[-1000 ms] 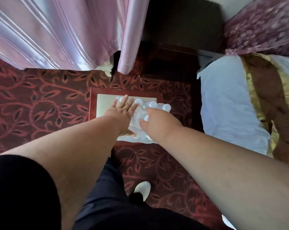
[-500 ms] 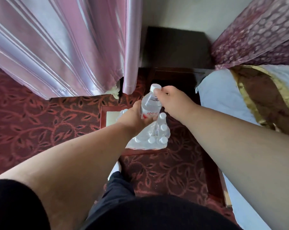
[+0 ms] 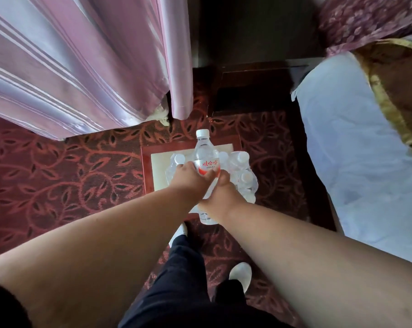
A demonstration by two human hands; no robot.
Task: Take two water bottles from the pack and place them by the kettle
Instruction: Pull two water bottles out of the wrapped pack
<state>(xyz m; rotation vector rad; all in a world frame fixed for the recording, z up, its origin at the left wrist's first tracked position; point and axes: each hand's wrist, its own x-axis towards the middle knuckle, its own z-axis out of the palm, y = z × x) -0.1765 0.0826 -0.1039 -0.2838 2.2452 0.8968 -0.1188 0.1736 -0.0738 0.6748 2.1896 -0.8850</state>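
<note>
**Two hands on one bottle above the pack**

Both hands are closed on a single clear water bottle (image 3: 206, 159). The left hand (image 3: 188, 178) wraps the middle, at the red-and-white label; the right hand (image 3: 220, 197) grips lower down, near the base, touching the left. The bottle's long axis runs away from the person, its white cap pointing toward the far edge of the tray and its base toward the person's legs (the base shows under the right wrist). It is held above the shrink-wrapped pack (image 3: 240, 171), whose remaining bottles stand with white caps up.

The pack sits on a low red-framed tray (image 3: 147, 171) with a cream centre, filling its right part and reaching its near edge. The tray rests on patterned red carpet (image 3: 58, 176). Pink curtains (image 3: 82, 62) hang at the far left; a bed with white sheets (image 3: 361, 150) lies to the right.
</note>
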